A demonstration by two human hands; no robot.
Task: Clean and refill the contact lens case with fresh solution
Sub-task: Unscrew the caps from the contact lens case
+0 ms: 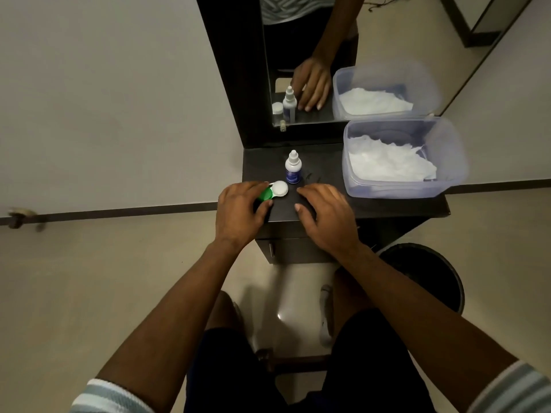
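A clear plastic tub (447, 162) holding crumpled white tissue (387, 162) sits on the dark counter (328, 162). Behind the tub stands a dark-framed mirror (298, 55); below it, perhaps a black bin (429, 272).

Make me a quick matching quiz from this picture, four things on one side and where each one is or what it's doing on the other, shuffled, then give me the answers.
Things:
1. solution bottle
2. green cap
3. left hand
4. tissue

Places or states:
A. lying inside the clear plastic tub
B. standing upright on the dark table, capped
C. gripping the contact lens case
D. partly covered by fingers, next to the white cap

Pairs: 1-B, 2-D, 3-C, 4-A
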